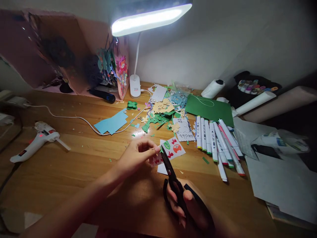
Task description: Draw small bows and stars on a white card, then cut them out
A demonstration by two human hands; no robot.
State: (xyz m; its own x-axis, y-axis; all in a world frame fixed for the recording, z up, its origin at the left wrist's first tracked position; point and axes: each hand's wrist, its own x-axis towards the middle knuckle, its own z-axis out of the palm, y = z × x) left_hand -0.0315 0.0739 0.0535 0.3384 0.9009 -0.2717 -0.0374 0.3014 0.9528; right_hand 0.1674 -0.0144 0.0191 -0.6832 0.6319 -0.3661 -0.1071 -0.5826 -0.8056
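Note:
My left hand point(138, 152) is closed, thumb and fingertips pinching a small green paper piece point(161, 150). My right hand point(177, 201) is wrapped round the handles of black scissors point(167, 163), whose blades point up and left. Their tips meet the green piece right beside my left fingertips. Just behind the blades is a white paper sheet point(182, 150) with red, orange and green drawings; my left fingers partly cover it. A blank white paper point(162, 169) shows below that sheet.
Paper scraps point(163, 107) are heaped at the back, beside green card point(210, 107). Several markers point(215, 142) lie on the right. A blue paper point(111, 121), lamp cable point(74, 117) and glue gun point(37, 142) are on the left. The desk lamp point(135, 86) stands behind.

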